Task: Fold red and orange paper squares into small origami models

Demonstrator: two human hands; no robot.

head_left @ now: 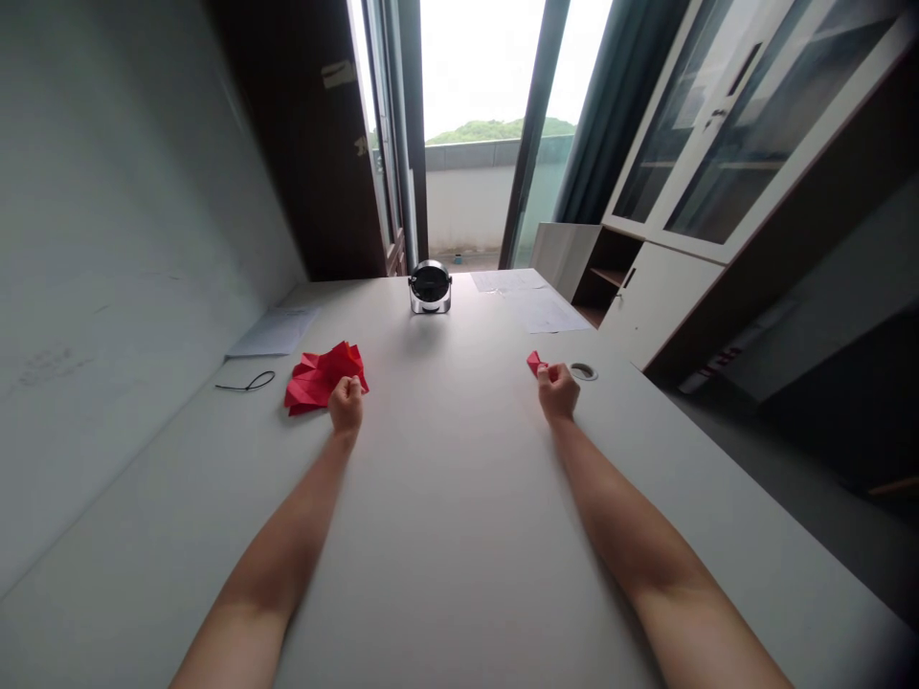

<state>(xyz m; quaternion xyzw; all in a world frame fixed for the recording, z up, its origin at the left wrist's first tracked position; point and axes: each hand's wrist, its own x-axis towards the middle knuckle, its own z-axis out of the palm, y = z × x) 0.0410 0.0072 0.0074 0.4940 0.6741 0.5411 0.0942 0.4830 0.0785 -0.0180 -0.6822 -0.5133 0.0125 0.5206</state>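
Observation:
My left hand (347, 404) is closed in a fist at the right edge of a crumpled, folded pile of red paper (320, 378) on the white table. Part of the pile is hidden behind the knuckles. Further right, my right hand (558, 390), also closed, touches or overlaps a small folded red paper piece (535, 362), which shows beyond the thumb side. Whether either fist grips its paper or only rests against it, I cannot make out. Just beyond the right knuckles lies a roll of tape (584, 371) on its side.
A black cable tie loop (251, 382) lies left of the red pile. White sheets (273, 332) rest by the wall, with more papers (549, 311) at the back right. A round black device on a silver stand (430, 288) stands at the far end. The table's right edge (753, 512) runs diagonally.

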